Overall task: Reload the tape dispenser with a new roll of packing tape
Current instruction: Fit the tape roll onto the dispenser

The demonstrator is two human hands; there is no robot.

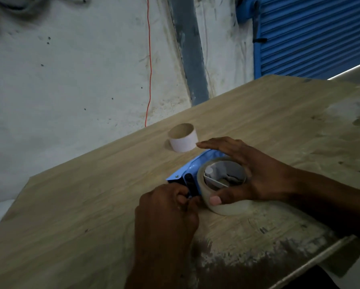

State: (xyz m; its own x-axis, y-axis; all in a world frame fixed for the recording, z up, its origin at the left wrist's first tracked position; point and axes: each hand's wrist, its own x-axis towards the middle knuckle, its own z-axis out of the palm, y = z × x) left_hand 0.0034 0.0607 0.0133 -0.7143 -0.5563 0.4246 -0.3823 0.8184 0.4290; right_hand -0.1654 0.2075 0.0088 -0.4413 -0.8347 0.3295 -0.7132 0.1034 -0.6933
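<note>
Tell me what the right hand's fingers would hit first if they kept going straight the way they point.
Probably the empty core. The right hand spans the tape roll, its straight fingers aimed up-left, tips just short of the core. They may ride above its rim; depth is unclear.

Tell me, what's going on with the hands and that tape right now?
Right hand grips new tape roll on blue dispenser. Left hand pinches at dispenser's front. Empty core apart, not in the way.
</note>
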